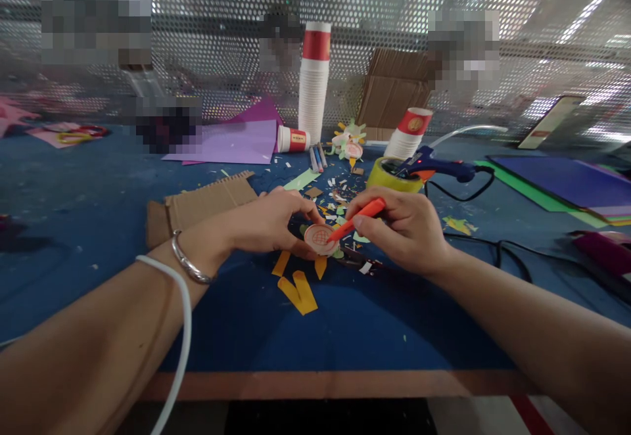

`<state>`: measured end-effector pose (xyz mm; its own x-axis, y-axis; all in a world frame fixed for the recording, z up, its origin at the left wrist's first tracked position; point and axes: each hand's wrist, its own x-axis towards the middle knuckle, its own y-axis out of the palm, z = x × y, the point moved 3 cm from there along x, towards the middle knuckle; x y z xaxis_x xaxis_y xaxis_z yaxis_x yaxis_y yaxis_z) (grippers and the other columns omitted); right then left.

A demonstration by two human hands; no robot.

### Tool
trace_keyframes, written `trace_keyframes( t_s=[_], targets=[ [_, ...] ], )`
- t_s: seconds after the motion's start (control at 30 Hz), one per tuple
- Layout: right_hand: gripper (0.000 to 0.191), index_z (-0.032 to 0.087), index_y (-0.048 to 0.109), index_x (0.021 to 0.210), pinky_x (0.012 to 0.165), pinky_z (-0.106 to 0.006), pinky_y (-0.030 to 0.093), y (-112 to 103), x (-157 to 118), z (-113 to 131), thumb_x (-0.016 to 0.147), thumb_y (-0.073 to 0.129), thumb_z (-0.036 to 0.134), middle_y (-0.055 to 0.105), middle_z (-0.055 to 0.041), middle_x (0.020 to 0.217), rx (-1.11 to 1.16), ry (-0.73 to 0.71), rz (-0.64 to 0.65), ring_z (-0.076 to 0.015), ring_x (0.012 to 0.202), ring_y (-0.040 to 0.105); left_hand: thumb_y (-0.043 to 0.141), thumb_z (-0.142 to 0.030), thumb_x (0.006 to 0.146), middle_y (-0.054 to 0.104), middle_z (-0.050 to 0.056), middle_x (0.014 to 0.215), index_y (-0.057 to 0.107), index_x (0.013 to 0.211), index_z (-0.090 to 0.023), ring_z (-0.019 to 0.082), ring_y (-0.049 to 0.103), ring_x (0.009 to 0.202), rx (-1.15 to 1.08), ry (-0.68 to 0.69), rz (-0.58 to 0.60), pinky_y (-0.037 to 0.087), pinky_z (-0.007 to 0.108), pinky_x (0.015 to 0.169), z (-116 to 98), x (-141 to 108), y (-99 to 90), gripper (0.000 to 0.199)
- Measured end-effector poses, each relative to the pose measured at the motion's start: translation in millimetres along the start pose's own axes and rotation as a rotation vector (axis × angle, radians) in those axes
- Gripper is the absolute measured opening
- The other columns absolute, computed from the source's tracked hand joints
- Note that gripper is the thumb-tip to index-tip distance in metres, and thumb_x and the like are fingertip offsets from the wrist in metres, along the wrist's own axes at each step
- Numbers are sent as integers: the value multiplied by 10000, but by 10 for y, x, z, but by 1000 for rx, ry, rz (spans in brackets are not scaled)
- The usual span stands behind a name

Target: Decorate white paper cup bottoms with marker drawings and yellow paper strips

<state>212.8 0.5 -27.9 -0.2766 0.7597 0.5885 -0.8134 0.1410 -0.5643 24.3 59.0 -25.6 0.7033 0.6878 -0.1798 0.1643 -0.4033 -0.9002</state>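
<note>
Orange-red plastic marker (pixel 371 209) with its tip at a small round pale disc (pixel 319 240) bearing grid lines.
Left hand (pixel 269 219): fingers pinch disc rim, above blue table (pixel 365 336); right hand (pixel 409 228): fingers grip marker; folded yellow-orange paper strip (pixel 305 294) at disc's 7 o'clock.

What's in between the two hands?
In the head view, a small round disc in the left hand, an orange marker in the right hand, and loose paper scraps behind them.
</note>
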Motion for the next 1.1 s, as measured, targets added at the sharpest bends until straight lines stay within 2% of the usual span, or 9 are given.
trace_keyframes(
  t_s=[0.2,0.43,0.57,1.1],
  targets=[
    [115,178,658,780,518,-246,417,8,13,-9,827,553,165,621,16,656,-29,9,-39,-102,546,532,763,-528,688,625,52,1098,690,1136,-306,297,484,1111,-1,-2,9,343,398,926,17,7,2,506],
    [101,168,668,831,596,-251,451,71,20,-40,838,568,160,663,0,730,8,-9,-14,-115,630,577,765,-510,693,628,57,1109,692,1138,-292,296,488,1118,12,6,11,351,383,920,20,14,2,501],
    [108,158,674,838,587,-248,444,83,14,-49,834,566,153,669,-6,734,6,-8,11,-119,636,581,763,-518,692,629,59,1106,691,1133,-283,303,487,1123,10,4,11,354,387,925,22,21,6,504],
    [111,156,664,792,547,-245,430,34,12,-33,826,558,160,641,-1,682,-43,-46,-58,-110,579,551,778,-508,698,642,44,1103,699,1114,-289,279,498,1097,-5,16,-7,352,389,925,19,5,-1,476]
  ],
)
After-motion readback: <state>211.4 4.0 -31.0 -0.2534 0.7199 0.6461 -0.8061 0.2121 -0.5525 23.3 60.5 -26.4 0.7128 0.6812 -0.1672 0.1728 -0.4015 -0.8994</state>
